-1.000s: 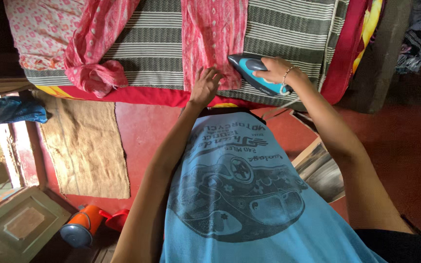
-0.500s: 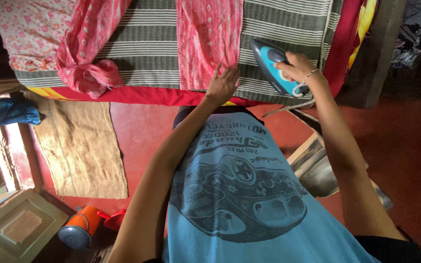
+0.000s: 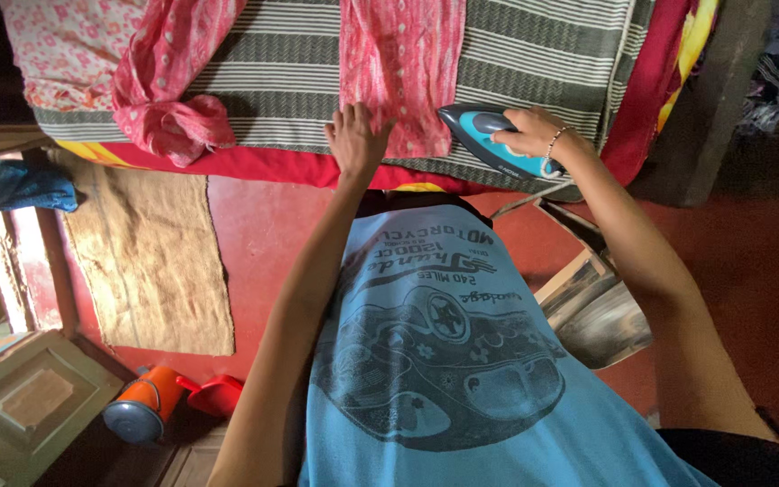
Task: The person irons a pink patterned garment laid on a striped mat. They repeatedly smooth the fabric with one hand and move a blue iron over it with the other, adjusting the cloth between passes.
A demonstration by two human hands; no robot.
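Observation:
A pink patterned cloth (image 3: pixel 400 63) lies flat on a green and white striped cover (image 3: pixel 534 54) spread over a raised surface. My left hand (image 3: pixel 354 140) presses flat, fingers apart, on the cloth's near left corner. My right hand (image 3: pixel 531 133) grips the handle of a blue and dark clothes iron (image 3: pixel 482 138) that rests on the striped cover just right of the cloth's near edge. Its cord (image 3: pixel 525 196) drops over the front edge.
A bunched pink garment (image 3: pixel 169 99) and a floral pink cloth (image 3: pixel 69 50) lie at the left. Below are a red floor, a brown mat (image 3: pixel 151 261), an orange flask (image 3: pixel 142 410) beside a red scoop, and a wooden piece (image 3: pixel 592 307) to my right.
The iron has come back down and left toward the cloth's near edge. My left hand has slid left along that edge to its left corner.

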